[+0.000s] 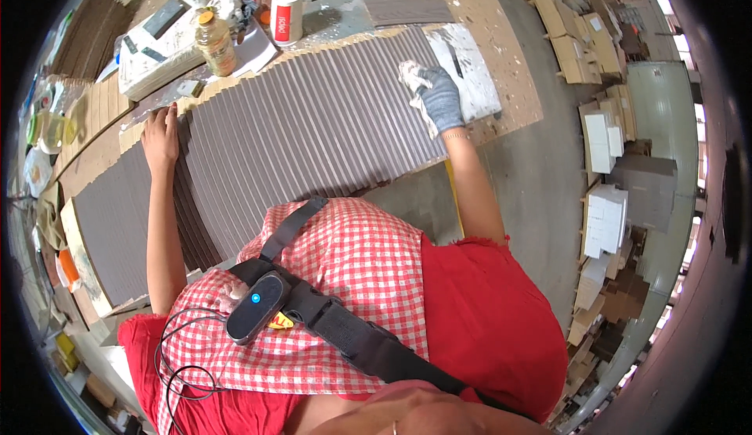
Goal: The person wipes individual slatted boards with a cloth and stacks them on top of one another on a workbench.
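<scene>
A long row of narrow grey-brown strips (305, 114) lies side by side across the table before me. My right hand (441, 100), in a grey glove, is closed on a crumpled white cloth (412, 79) over the right end of the row. Bare, my left hand (160, 137) rests with its fingers stretched out at the row's left part, by the far edge. Beyond my right hand lies a white board (472, 71) with dark smears. Further left, more grey-brown strips (113, 220) lie close together.
Along the far side stand a yellow-capped bottle (215, 43), a red-and-white cup (287, 20) and a white block-like stack (149, 67). A loose dark piece (407, 10) lies at the back. Cardboard boxes (568, 36) line the floor to the right.
</scene>
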`<control>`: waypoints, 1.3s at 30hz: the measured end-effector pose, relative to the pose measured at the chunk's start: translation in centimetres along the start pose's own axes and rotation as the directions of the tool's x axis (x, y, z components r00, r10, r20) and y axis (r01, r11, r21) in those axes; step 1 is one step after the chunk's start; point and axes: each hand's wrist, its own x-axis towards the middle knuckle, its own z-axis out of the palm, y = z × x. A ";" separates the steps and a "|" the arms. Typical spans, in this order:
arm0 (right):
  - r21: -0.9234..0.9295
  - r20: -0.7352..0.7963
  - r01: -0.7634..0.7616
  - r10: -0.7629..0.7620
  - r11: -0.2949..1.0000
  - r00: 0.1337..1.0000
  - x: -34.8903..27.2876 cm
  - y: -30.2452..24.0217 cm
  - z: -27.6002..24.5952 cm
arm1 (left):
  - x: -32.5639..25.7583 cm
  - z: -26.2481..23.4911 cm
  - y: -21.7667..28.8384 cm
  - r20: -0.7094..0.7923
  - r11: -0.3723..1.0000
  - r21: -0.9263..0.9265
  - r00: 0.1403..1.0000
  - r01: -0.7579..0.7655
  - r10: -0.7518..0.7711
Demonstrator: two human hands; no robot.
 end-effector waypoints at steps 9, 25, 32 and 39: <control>-0.266 0.296 -0.343 0.415 0.901 0.861 -12.4 0.2 -9.2 | 1.1 0.7 0.5 0.011 0.998 0.065 1.000 -0.006 0.005; -0.312 0.173 0.176 -0.127 0.934 0.977 -0.4 -4.5 4.6 | 0.3 -0.2 1.9 0.020 0.995 0.098 1.000 0.018 -0.020; -0.259 0.166 0.116 -0.074 0.959 0.983 11.9 -7.8 9.4 | 0.3 -0.4 2.5 0.015 0.996 0.075 0.998 0.052 -0.053; 0.187 0.350 -0.126 0.054 0.974 0.935 6.2 -11.2 8.8 | -0.2 -0.6 2.6 -0.023 0.998 0.044 0.999 0.036 -0.035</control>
